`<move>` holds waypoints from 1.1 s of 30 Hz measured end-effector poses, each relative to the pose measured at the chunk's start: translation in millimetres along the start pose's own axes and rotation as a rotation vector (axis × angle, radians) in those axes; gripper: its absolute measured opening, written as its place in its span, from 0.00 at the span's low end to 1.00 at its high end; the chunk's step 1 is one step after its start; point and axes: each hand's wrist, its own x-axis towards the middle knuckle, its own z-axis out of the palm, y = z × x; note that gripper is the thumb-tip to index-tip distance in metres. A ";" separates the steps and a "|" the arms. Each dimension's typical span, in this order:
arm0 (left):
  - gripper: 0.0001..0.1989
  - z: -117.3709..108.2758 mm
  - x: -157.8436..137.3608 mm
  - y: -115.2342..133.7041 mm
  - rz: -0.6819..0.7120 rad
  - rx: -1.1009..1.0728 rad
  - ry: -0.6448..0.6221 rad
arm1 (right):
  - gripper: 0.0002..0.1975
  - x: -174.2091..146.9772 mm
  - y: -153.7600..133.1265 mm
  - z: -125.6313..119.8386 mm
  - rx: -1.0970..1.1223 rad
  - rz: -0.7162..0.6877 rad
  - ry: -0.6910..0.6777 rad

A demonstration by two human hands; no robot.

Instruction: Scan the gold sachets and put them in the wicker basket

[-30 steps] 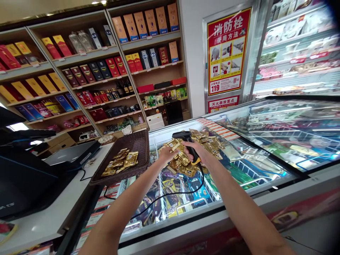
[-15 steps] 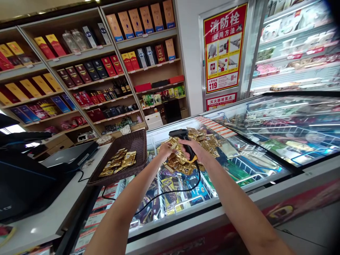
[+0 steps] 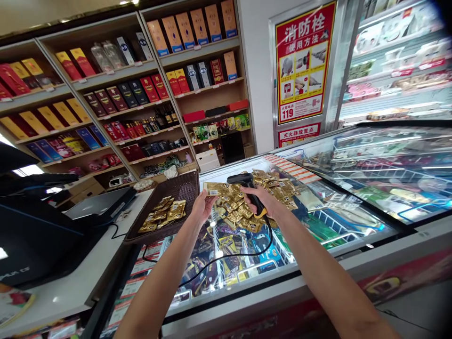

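Note:
Pinched in my left hand [image 3: 202, 207] is a gold foil packet [image 3: 213, 189], its white barcode patch facing up. My right hand [image 3: 263, 200] is wrapped around the handle of a black and yellow barcode scanner [image 3: 254, 200], whose head points left toward that packet. A heap of similar gold packets [image 3: 243, 219] lies under and around my hands on the freezer's glass lid. To the left, a dark brown woven basket [image 3: 190, 188] holds several more gold packets [image 3: 165, 214]. The scanner's black cable [image 3: 233, 254] loops across the glass.
The chest freezer [image 3: 353, 226] has wire baskets of bagged goods beneath its glass. A white counter [image 3: 81, 278] with a black machine [image 3: 31, 235] stands at left. Behind are shelves of boxes [image 3: 127, 94], a red wall poster [image 3: 304, 63] and a lit display case [image 3: 395, 61].
My left hand has moved left from the heap, bringing out a gold packet with its barcode showing. My right hand keeps the scanner in nearly the same place.

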 end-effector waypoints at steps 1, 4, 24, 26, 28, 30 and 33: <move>0.10 -1.8 -1.7 1.4 0.007 -0.042 -0.001 | 0.21 0.0 0.5 0.3 0.001 0.017 -0.005; 0.09 -5.4 -5.6 3.7 0.011 -0.108 0.012 | 0.21 -0.5 1.2 2.6 0.006 0.076 -0.030; 0.08 -8.0 -6.7 0.2 0.025 -0.171 0.067 | 0.20 -2.2 3.2 11.7 0.041 0.108 -0.141; 0.08 -9.3 -5.9 0.2 0.018 -0.171 0.067 | 0.21 -2.4 3.2 12.1 0.033 0.118 -0.151; 0.08 -10.9 -5.2 0.2 0.013 -0.168 0.061 | 0.21 -2.5 3.2 12.6 0.024 0.126 -0.163; 0.08 -12.3 -5.0 0.3 0.014 -0.169 0.054 | 0.21 -2.4 3.6 13.0 0.015 0.126 -0.168; 0.09 -13.0 -4.3 1.5 0.011 -0.182 0.047 | 0.21 -2.4 4.9 13.0 0.017 0.118 -0.146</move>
